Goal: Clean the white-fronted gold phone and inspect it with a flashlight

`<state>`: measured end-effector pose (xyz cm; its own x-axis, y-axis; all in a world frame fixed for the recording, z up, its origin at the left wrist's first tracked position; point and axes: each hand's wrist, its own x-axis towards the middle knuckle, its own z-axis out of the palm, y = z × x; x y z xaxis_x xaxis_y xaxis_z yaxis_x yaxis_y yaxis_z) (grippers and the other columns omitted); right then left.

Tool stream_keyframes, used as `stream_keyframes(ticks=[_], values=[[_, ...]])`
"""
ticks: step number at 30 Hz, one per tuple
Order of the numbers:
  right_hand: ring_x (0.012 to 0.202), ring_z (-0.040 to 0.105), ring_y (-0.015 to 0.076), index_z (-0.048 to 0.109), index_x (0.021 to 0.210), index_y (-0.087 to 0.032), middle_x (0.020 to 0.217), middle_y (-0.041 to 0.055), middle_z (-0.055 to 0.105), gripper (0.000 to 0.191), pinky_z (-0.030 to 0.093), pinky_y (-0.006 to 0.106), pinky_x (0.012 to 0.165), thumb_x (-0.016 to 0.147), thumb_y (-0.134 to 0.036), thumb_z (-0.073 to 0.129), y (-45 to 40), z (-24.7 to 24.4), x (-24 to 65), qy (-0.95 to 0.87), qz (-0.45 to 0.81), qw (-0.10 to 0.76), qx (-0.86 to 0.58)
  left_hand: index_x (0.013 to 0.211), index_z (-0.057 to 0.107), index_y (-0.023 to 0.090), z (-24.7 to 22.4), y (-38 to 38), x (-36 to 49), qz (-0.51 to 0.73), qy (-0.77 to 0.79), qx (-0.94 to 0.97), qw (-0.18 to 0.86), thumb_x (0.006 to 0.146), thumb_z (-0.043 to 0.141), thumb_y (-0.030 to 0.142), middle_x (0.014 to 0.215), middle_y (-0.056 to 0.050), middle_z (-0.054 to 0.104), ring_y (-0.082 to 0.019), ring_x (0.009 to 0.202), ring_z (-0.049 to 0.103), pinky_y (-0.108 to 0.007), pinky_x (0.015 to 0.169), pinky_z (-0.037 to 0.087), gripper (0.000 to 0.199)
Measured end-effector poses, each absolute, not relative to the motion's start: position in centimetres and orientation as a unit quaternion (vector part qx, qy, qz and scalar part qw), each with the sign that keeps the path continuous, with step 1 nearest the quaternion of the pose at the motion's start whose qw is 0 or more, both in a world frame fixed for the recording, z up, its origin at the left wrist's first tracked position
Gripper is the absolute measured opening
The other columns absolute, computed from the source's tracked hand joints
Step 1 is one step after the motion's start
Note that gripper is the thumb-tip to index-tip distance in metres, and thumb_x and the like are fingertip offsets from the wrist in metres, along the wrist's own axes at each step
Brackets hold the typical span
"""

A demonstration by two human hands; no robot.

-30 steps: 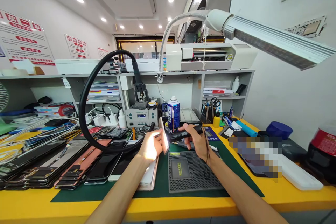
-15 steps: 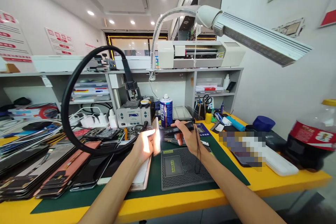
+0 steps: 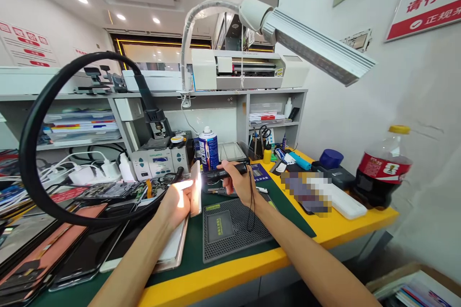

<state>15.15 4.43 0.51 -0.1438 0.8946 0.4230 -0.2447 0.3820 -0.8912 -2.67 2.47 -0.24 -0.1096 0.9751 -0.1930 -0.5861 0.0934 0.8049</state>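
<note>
Upright and nearly edge-on to me, a thin pale phone [image 3: 196, 188] is gripped by my left hand [image 3: 176, 205]. My right hand [image 3: 240, 183] is closed round a black flashlight [image 3: 216, 174], its strap hanging from the wrist. The lit end points left at the phone's face, close to it, and bright light falls on my left fingers. Beneath the hands lie a grey perforated work pad [image 3: 241, 232] and a dark green mat [image 3: 291, 216]. A white tablet-like device with a pinkish edge [image 3: 173, 254] rests under my left forearm.
A blue spray can [image 3: 208, 149] and a grey soldering station [image 3: 154, 160] stand behind. Stacked phone screens [image 3: 79, 244] fill the left. A black hose [image 3: 27, 153] loops there. At right are a white case [image 3: 338, 196] and a cola bottle [image 3: 383, 168]; a lamp [image 3: 317, 50] hangs above.
My view has turned to the right, so the whole scene sits further left. Both hands keep their holds, with the flashlight still shining on the phone.
</note>
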Motion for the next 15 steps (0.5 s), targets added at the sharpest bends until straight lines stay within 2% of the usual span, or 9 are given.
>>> stream_keyframes(ticks=[8, 15], values=[[0.031, 0.046, 0.0090, 0.079, 0.090, -0.014, 0.046, -0.0024, 0.057, 0.043, 0.039, 0.022, 0.035, 0.086, -0.054, 0.063, 4.2, 0.6, 15.2, -0.583, 0.484, 0.595, -0.267, 0.091, 0.065, 0.011, 0.4, 1.8, -2.0, 0.641, 0.379, 0.259, 0.615, 0.077, 0.051, 0.001, 0.061, -0.005, 0.066, -0.020, 0.054, 0.066, -0.029, 0.054, 0.057, 0.022], [0.032, 0.046, 0.0091, 0.078, 0.091, -0.014, 0.047, -0.0026, 0.056, 0.044, 0.039, 0.022, 0.035, 0.086, -0.056, 0.062, 4.2, 0.7, 15.3, -0.581, 0.487, 0.596, -0.267, 0.079, 0.067, 0.016, 0.5, 1.5, -1.4, 0.640, 0.361, 0.269, 0.622, 0.077, 0.058, 0.010, 0.048, -0.002, 0.060, -0.023, 0.055, 0.067, -0.031, 0.057, 0.059, 0.011]])
